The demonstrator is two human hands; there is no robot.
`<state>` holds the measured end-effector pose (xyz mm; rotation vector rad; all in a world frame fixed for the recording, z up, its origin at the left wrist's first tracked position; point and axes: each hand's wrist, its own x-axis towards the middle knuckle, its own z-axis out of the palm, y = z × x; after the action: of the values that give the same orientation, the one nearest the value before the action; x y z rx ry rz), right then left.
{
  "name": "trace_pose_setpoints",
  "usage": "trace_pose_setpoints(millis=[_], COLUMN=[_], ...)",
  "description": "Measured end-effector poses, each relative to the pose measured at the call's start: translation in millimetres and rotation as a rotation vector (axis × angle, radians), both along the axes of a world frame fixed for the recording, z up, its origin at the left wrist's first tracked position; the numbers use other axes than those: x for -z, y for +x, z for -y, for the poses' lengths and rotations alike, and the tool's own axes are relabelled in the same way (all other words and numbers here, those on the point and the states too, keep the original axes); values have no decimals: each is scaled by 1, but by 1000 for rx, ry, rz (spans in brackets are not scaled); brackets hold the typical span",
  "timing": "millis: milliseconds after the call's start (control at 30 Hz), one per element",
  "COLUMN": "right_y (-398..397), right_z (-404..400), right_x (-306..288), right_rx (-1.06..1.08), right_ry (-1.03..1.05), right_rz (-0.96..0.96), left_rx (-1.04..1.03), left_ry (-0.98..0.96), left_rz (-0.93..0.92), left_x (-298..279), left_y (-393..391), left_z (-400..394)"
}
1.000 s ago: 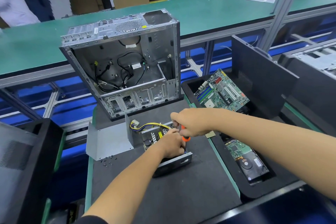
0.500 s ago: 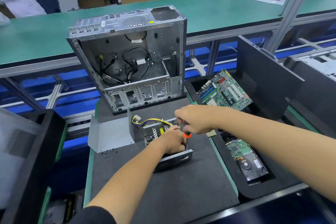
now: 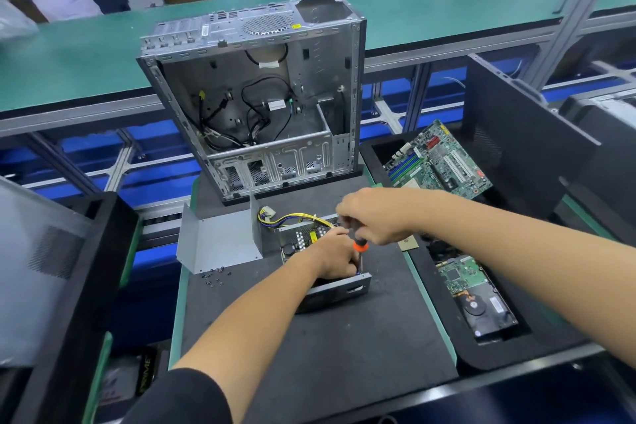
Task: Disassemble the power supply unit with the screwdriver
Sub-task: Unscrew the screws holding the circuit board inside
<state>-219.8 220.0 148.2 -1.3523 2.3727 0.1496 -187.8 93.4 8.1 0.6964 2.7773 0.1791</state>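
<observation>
The opened power supply unit lies on the black mat, its circuit board and yellow wires exposed. My left hand rests inside the unit with fingers curled over its near wall, gripping it. My right hand grips the black and orange screwdriver from above, its shaft pointing down into the unit beside my left hand. The tip is hidden. The unit's grey metal cover stands to the left of it.
An empty computer case stands upright behind the unit. Several loose screws lie on the mat near the cover. A black tray at right holds a motherboard and a hard drive. Black panels flank both sides.
Both hands stay on the unit and screwdriver. The view has shifted slightly, and my right hand has turned a little on the handle.
</observation>
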Motion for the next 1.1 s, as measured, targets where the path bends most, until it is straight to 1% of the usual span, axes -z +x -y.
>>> trace_pose_setpoints(millis=[100,167,200,233,267,300,333,367,433,500,567,600,667,700,767,800,833,933,1100], right_y=[5,8,10,11,10,8,6,4,1,0,1,1,0,-1,-2,-3,-4,-5,-4], right_z=[-2,0,0,1,2,2,2,1,-1,-5,-8,-9,-8,-8,-7,-7,-7,-10,-17], right_x=[-5,-1,1,2,3,4,5,8,10,8,4,4,7,9,11,12,12,12,2], right_rx=[-30,-8,18,29,13,-17,-17,6,29,-20,-50,-54,-33,-17,-58,-75,-58,-21,-72], right_ry=[-21,-19,-12,15,60,99,103,95,25,-40,-69,-79,-82,-51,45,51,39,-11,-80], right_rz=[159,162,116,24,-92,-162,-175,-131,-4,92,181,188,114,36,-146,-200,-195,-38,131], left_rx=[-4,-9,-20,-36,-45,-50,-51,-51,-39,-35,-41,-45,-70,-80,-70,-60,-52,-35,-13], left_ry=[51,46,48,46,47,52,53,45,-5,-40,-18,-11,-5,8,20,11,-5,-78,-121], left_rz=[21,16,12,28,63,102,133,145,106,89,134,144,126,117,104,96,89,64,37], left_x=[-1,-2,-2,-3,-4,-4,-5,-6,-5,-6,-6,-5,-4,-5,-5,-6,-6,-4,-4], left_y=[0,0,0,0,0,0,-1,-1,-2,-2,-2,-3,-3,-2,-2,-2,-2,-3,-4], left_z=[1,1,0,-1,-2,-2,-3,-3,-3,-3,-3,-4,-4,-5,-5,-5,-6,-6,-8])
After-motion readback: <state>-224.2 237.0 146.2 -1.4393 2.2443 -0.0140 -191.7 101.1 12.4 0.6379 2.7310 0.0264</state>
